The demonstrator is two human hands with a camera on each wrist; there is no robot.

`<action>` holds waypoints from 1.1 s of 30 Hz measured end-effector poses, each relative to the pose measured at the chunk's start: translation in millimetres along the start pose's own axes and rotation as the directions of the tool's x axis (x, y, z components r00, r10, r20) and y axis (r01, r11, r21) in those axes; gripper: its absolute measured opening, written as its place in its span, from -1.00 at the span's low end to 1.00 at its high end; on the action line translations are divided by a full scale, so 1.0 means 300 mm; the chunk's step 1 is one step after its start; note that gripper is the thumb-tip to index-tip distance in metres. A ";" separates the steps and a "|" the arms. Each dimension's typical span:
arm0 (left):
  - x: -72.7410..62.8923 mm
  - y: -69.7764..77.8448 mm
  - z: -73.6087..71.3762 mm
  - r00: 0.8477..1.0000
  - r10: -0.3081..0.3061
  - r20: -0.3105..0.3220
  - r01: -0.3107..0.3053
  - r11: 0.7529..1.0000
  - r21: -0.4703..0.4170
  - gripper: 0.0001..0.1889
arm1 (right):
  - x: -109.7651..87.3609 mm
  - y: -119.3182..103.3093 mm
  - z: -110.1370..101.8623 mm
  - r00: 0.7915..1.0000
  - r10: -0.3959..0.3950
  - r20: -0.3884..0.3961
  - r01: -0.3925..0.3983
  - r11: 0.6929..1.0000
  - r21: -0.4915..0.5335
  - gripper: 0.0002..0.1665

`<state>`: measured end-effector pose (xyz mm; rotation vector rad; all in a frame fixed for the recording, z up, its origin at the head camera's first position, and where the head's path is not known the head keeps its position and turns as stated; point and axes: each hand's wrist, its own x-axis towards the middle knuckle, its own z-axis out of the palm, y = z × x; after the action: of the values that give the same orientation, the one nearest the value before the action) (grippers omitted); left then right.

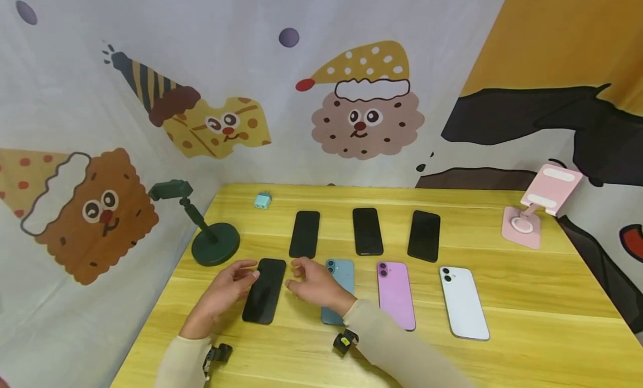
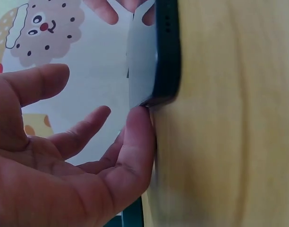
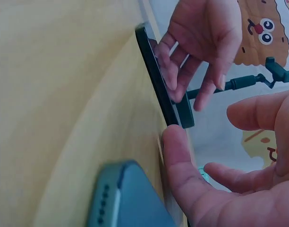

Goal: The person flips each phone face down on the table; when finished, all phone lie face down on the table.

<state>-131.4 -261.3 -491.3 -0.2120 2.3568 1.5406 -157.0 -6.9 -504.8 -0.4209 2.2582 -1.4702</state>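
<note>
A phone with a black screen [image 1: 264, 291] lies face up on the table between my two hands. My left hand [image 1: 226, 290] is at its left edge, fingers spread and loosely bent. In the left wrist view, one fingertip is right at the corner of the phone [image 2: 167, 56]. On the other side, my right hand [image 1: 317, 284] has relaxed fingers pointing toward the phone, the thumb apart from them. The right forearm partly covers a blue phone [image 1: 344, 276] lying back up. From the right wrist, the black-screened phone [image 3: 156, 78] appears edge-on, low against the tabletop.
Pink [image 1: 395, 298] and white [image 1: 464, 303] phones lie back up to the right. Behind are three dark-screened phones [image 1: 304, 234]. A green stand [image 1: 216, 245] stands left, a pink stand [image 1: 522, 231] far right, a light-blue charger [image 1: 262, 200] at the back.
</note>
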 end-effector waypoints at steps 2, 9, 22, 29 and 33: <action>-0.001 0.008 0.000 1.000 -0.007 0.009 0.007 1.000 -0.001 -0.43 | -0.001 -0.003 0.011 1.000 0.009 0.002 -0.009 0.999 0.034 -0.31; 0.004 0.036 0.007 0.999 -0.025 0.039 0.027 0.999 -0.036 -0.38 | -0.010 -0.023 0.046 0.999 0.028 0.046 -0.037 0.976 0.215 -0.30; 0.000 0.037 -0.007 0.999 -0.038 0.010 0.039 0.994 -0.100 -0.37 | -0.020 -0.034 0.060 0.997 0.029 0.074 -0.049 0.957 0.285 -0.34; -0.010 0.030 -0.014 0.999 0.036 0.024 -0.032 0.988 -0.152 -0.30 | -0.014 -0.015 0.059 0.997 0.037 0.073 -0.060 0.937 0.343 -0.38; -0.004 0.023 -0.005 0.994 0.093 0.056 -0.083 0.983 -0.167 -0.30 | -0.006 0.000 0.059 0.996 0.030 0.082 -0.060 0.918 0.393 -0.38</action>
<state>-132.7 -259.9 -484.3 -0.0953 2.2186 1.7583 -146.7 -20.3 -511.0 -0.2892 1.8352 -1.7995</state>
